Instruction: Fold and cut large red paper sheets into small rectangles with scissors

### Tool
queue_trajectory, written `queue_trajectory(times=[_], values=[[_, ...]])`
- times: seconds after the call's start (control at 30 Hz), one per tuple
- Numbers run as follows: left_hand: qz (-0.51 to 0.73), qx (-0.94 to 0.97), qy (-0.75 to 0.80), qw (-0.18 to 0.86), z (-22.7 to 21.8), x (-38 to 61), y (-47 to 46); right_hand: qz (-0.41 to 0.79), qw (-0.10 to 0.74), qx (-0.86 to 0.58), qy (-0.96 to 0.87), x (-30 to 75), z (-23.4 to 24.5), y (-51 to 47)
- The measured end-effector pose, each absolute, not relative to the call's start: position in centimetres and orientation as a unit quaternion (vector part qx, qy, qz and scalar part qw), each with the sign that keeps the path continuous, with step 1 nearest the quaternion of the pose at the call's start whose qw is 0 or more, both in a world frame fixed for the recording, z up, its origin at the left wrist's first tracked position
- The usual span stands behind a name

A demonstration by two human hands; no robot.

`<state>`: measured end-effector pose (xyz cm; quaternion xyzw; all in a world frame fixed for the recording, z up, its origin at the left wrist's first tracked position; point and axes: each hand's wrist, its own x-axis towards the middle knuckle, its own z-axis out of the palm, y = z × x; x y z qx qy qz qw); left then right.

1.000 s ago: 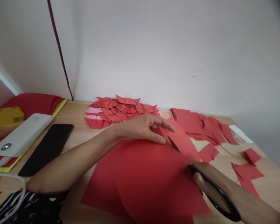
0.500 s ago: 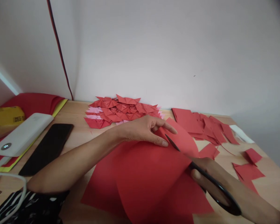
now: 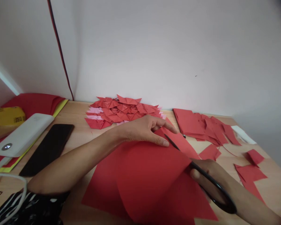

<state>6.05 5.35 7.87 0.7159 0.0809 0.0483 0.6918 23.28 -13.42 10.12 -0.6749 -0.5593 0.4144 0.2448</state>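
A large sheet of red paper [image 3: 150, 175] bends upward in front of me, with more red paper beneath it. My left hand [image 3: 152, 131] grips its far edge, thumb on top and forefinger stretched out beyond the cut. Black-handled scissors [image 3: 215, 182] are in my right hand [image 3: 207, 172], with the lower fingers partly hidden by the handle. Their dark blade [image 3: 172, 142] lies along the paper close to my left thumb, pointing away to the left. The far strip of red paper [image 3: 184, 145] lies beyond the blade.
Folded red and pink paper pieces [image 3: 124, 109] lie by the wall. Cut red rectangles [image 3: 189, 122] and scraps [image 3: 250, 172] are at right. A black phone [image 3: 48, 150], a white power bank [image 3: 23, 134] with cable and a yellow packet [image 3: 7, 120] sit at left.
The scissors' handle loops have shifted slightly left. The far strip of red paper has dropped flatter, showing more of the table behind it. My left hand has barely moved.
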Motion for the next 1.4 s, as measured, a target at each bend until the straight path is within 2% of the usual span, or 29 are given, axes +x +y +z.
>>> queue_trajectory(times=[0.37, 0.73, 1.4], values=[[0.023, 0.715, 0.076, 0.695, 7.3, 6.3, 5.3, 0.394, 0.267, -0.680, -0.558, 23.9, 9.0, -14.9], [0.018, 0.685, 0.059, 0.726, 7.0, 6.5, 4.9, 0.385, 0.237, -0.667, -0.592, 24.1, 9.3, -13.7], [0.025, 0.705, 0.070, 0.705, 7.3, 6.5, 4.9, 0.438, 0.303, -0.597, -0.600, 24.0, 7.6, -13.3]])
